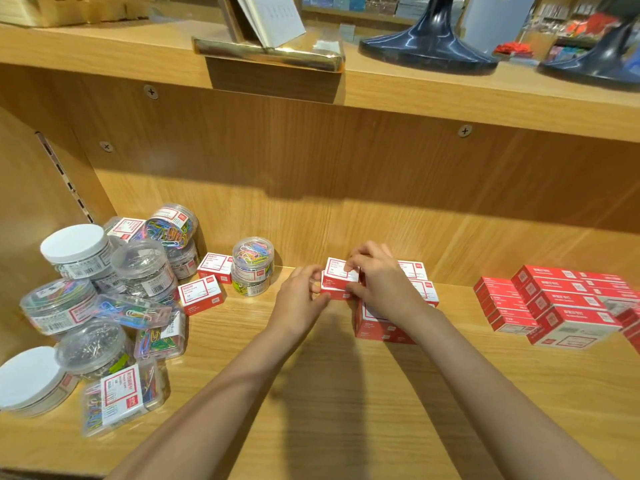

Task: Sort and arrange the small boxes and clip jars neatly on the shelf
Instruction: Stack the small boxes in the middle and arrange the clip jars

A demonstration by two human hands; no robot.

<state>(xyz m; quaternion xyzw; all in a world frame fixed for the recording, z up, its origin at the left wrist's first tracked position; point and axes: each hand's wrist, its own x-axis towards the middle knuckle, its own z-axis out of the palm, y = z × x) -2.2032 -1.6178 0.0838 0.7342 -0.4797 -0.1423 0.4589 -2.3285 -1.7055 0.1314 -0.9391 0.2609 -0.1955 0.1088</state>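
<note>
- Left hand (300, 295) and right hand (375, 282) both pinch two small stacked boxes (337, 283), fingers curled at either end; likely squaring them before adding to the box stack (381, 327) just beside, at mid-shelf.
- Right hand and forearm hide most of that stack; box count and alignment cannot be told.
- Clip jars (104, 289) heaped at the left of the shelf (346, 393), several tipped on their sides: unsorted.
- Two loose boxes (207, 284) lie beside the jars, apart from the stack; presumably to be gathered next.
- Red box packs (554, 306) at right already look grouped; cut off at the frame edge.
- Label print too blurred to read.
</note>
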